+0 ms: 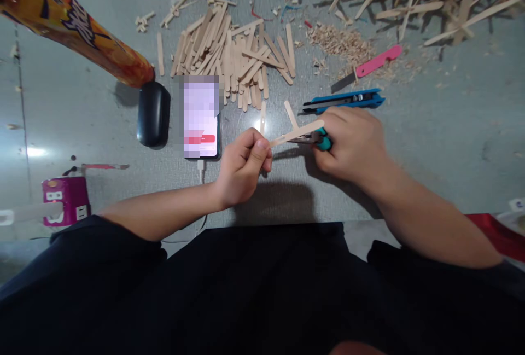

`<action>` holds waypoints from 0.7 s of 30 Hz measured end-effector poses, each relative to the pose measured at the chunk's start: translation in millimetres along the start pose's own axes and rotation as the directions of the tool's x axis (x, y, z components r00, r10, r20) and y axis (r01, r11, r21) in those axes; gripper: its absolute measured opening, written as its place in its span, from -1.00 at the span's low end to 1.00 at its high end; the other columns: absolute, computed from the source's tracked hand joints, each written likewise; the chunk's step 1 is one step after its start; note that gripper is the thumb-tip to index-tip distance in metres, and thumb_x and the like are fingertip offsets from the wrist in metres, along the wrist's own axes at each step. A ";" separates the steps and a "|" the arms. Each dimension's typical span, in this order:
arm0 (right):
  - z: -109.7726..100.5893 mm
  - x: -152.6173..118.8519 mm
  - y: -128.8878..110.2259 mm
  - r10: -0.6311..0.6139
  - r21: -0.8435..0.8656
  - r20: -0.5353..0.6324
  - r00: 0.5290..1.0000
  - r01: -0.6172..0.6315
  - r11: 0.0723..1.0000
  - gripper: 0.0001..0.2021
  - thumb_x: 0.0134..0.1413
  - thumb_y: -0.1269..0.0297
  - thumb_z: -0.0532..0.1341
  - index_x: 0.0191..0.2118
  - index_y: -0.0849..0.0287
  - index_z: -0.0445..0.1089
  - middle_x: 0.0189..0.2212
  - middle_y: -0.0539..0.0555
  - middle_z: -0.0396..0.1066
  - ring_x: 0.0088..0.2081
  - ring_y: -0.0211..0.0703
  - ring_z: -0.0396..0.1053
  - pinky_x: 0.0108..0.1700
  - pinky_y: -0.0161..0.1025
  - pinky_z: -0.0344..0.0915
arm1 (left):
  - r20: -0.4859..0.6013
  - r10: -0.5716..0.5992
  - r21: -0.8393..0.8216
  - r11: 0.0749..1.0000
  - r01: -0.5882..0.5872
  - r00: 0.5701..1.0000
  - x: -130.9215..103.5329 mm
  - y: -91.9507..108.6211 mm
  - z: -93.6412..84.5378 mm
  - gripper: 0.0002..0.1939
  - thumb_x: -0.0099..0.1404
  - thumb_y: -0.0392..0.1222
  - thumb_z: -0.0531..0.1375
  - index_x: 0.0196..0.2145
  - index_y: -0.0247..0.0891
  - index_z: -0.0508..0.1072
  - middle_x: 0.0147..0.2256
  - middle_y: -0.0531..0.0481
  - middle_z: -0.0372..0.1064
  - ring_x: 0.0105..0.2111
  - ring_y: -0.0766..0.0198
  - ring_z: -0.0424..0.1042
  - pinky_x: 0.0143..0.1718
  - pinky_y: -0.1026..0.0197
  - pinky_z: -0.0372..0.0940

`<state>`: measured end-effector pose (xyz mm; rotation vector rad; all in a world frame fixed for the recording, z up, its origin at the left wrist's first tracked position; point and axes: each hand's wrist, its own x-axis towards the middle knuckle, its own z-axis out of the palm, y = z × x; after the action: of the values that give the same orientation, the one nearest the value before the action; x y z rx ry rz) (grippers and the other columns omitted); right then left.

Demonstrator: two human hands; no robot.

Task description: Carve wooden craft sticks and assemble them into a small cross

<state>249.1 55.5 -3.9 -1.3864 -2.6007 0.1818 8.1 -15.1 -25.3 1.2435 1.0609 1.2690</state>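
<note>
My left hand (246, 166) pinches one end of a wooden popsicle stick (301, 131) between thumb and fingers. A small slot or mark shows on the stick near my thumb. My right hand (350, 144) is closed around the teal handles of a pair of pliers (323, 139). The metal jaws point left and lie right at the stick, partly behind it; whether they grip it I cannot tell. Just beyond, two loose sticks lie on the table, one of them with holes (263, 117). A blue utility knife (344, 102) rests right above my right hand.
A pile of popsicle sticks (205, 40) lies ahead, with wood shavings (342, 40) and a pink knife (377, 61) to its right. Crossed stick pieces (406, 10) fill the far right. Leftward are a phone on a cable (200, 166), a black case (153, 114), an orange can (102, 43) and a purple power socket (76, 196).
</note>
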 end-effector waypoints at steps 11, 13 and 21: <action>0.6 0.7 3.4 -0.053 0.118 0.042 0.998 0.048 0.992 -0.88 0.16 0.23 0.17 -0.25 0.06 0.44 -0.22 0.26 0.55 -0.15 0.25 0.49 -0.12 0.09 0.28 | 0.029 -0.095 -0.091 0.991 0.097 0.995 4.6 3.3 1.1 -0.53 0.60 0.15 0.28 -0.38 -0.20 0.41 -0.56 0.08 0.42 -0.62 0.46 0.31 -0.59 0.38 0.23; -0.4 -0.2 1.3 -0.070 0.150 0.069 0.995 0.059 0.987 -0.90 0.21 0.21 0.17 -0.27 0.03 0.41 -0.26 0.21 0.52 -0.18 0.20 0.47 -0.13 0.07 0.28 | 0.040 -0.090 -0.074 0.993 0.093 0.995 4.9 3.3 0.4 -0.53 0.60 0.16 0.28 -0.38 -0.20 0.42 -0.56 0.07 0.42 -0.61 0.45 0.32 -0.59 0.37 0.24; -3.4 -1.4 -0.7 -0.022 0.063 0.104 0.994 0.016 0.998 -0.89 0.22 0.23 0.19 -0.23 0.06 0.44 -0.21 0.22 0.53 -0.14 0.20 0.45 -0.09 0.05 0.26 | -0.101 -0.047 -0.178 0.984 0.029 0.994 5.9 -1.7 0.7 -0.56 0.59 0.12 0.32 -0.37 -0.20 0.44 -0.56 0.09 0.42 -0.63 0.47 0.28 -0.60 0.40 0.21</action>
<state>250.1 54.1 -0.6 -1.3657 -2.6664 0.3380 9.2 -9.1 -26.4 1.0276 1.0175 1.3799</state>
